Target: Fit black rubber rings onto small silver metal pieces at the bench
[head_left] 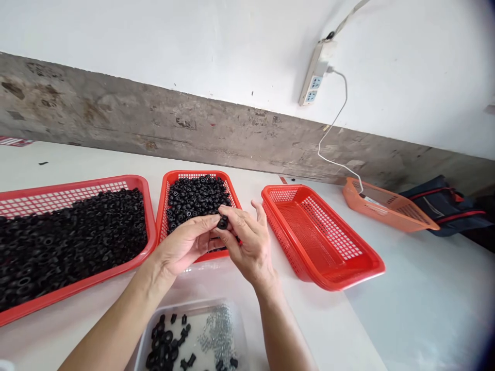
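Between the fingertips of both hands is a small round black part [222, 223] with a dark hole in its face. My left hand [190, 240] pinches it from the left, fingers partly curled beneath. From the right, my right hand [249, 234] grips the same part with thumb and fingers, its little finger raised. Both hands are over the near side of a small red basket [165, 206] full of round black parts [197, 198]. Below them, a clear plastic tray [240, 330] holds loose black pieces [164, 345] and many tiny silvery metal pieces [220, 330].
A large red basket [145, 206] heaped with small black parts stands left. To the right are red baskets [309, 226] stacked together, an orange basket [390, 206] with a white cable [344, 103] running into it, and a dark bag [444, 206]. A power strip [315, 77] hangs on the wall.
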Demonstrator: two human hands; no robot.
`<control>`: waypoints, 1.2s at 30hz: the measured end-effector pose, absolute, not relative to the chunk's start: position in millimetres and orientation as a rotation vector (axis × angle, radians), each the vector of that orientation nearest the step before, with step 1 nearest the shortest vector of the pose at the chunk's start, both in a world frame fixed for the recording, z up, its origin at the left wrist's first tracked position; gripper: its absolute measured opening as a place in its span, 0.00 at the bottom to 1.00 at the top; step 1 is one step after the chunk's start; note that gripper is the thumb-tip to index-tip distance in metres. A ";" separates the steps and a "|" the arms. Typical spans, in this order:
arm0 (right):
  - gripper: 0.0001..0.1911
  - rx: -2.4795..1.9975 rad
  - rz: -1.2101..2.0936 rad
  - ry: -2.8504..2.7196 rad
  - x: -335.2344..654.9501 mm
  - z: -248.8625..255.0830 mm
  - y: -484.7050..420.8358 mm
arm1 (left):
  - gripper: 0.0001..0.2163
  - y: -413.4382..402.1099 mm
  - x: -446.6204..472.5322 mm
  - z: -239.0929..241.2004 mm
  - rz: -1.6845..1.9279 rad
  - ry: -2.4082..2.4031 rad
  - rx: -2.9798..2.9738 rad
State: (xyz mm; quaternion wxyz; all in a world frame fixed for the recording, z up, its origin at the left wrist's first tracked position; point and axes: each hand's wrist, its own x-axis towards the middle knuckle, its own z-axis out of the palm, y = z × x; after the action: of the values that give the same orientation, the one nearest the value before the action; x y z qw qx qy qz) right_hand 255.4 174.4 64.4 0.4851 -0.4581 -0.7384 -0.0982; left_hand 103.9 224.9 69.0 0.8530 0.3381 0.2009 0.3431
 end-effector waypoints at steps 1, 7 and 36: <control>0.13 -1.109 -0.268 -1.821 256.9 65.2 173.9 | 0.09 225.0 103.5 69.4 0.711 0.423 0.740; 0.13 -1.121 -0.458 -1.866 261.6 65.2 174.6 | 0.08 221.6 104.0 71.0 0.781 0.494 0.937; 0.16 -0.931 -0.513 -1.170 266.3 56.2 171.9 | 0.11 210.0 109.8 83.6 1.642 0.732 1.005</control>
State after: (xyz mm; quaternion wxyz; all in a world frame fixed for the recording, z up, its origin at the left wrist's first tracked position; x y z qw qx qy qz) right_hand 266.3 171.9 56.2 0.7037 -0.4186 -0.5258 -0.2306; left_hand 109.8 210.0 83.6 0.5150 0.4185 0.3045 0.6833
